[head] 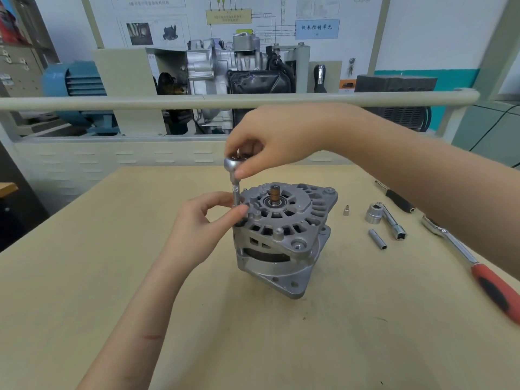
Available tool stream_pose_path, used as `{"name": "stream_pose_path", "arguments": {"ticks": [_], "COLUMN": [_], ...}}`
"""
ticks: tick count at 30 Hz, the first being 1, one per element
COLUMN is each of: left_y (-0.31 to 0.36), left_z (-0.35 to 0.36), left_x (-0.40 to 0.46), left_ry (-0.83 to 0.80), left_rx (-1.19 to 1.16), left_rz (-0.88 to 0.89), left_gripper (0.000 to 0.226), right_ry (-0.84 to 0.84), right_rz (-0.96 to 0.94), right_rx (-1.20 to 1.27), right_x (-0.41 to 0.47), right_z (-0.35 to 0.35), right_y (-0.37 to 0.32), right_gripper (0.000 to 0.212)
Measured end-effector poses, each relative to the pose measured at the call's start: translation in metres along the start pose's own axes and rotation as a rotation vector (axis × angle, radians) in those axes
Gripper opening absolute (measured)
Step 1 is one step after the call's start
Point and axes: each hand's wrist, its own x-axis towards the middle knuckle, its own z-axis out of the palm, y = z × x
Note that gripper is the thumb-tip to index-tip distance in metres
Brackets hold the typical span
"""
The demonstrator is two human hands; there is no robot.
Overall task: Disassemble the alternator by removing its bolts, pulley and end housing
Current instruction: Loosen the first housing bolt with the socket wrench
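Note:
A grey cast alternator (284, 237) stands on end in the middle of the wooden table (112, 277), its slotted end housing up and a copper-ringed shaft (275, 194) poking from the centre. A small ratchet head with a socket extension (235, 181) stands upright on the housing's left rim. My right hand (270, 144) grips the ratchet head from above. My left hand (208, 218) pinches the lower part of the extension between thumb and fingers, against the housing's edge. The bolt under the socket is hidden.
To the right of the alternator lie a tiny socket (346, 210), a long socket (378, 239), a large socket on a bar (385, 218), a black-handled tool (396, 197) and a red-and-black ratchet (478, 271). A rail (112, 101) and training equipment stand behind the table.

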Motion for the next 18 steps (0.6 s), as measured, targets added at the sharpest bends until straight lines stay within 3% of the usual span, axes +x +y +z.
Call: {"name": "stream_pose_path", "arguments": {"ticks": [3,11,18], "left_y": [0.000,0.000,0.001], "left_z": [0.001,0.009,-0.002], "left_x": [0.000,-0.001,0.000], "left_ry": [-0.017,0.119,-0.043], "left_rx": [-0.010,0.090,0.024], "left_rz": [-0.009,0.005,-0.002], "left_gripper": [0.012,0.026,0.011], "right_ry": [-0.023,0.023,-0.009], "right_rz": [-0.030,0.078,-0.038], "right_rx": [0.020,-0.018,0.013], "right_x": [-0.002,0.001,0.000], "right_z": [-0.001,0.004,0.000], "right_y": [-0.001,0.001,-0.004], "right_gripper": [0.025,0.043,0.022]}}
